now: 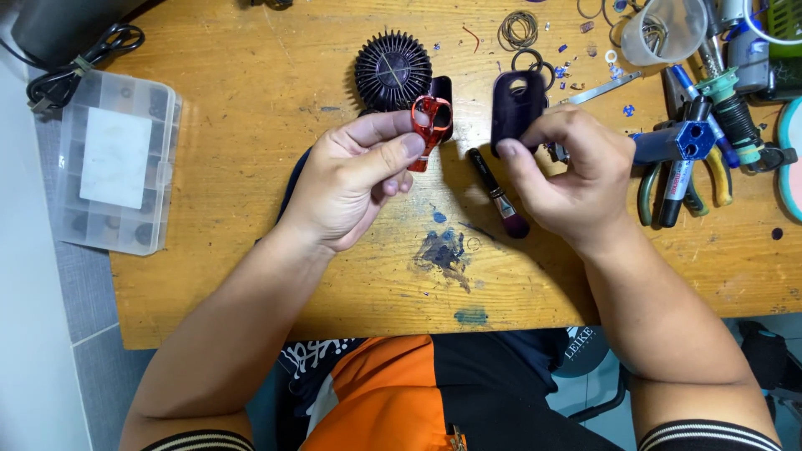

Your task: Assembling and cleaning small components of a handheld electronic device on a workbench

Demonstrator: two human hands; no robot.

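Note:
My left hand (351, 175) pinches a small red metal bracket (428, 125) with cut-out holes between thumb and forefinger, above the wooden table (251, 250). My right hand (568, 171) grips a dark purple flat part (518, 108) with an oval hole near its top. The two parts are held apart, side by side. A round black finned part (393, 71) lies on the table just behind the red bracket. A small brush (499, 196) with a dark handle lies between my hands.
A clear plastic compartment box (113, 163) sits at the left edge, with a black cable (79, 58) behind it. Pliers (718, 179), a blue metal block (689, 138), markers, rubber rings (518, 29) and a plastic cup (664, 29) crowd the right back. Paint stains (443, 250) mark the table's middle.

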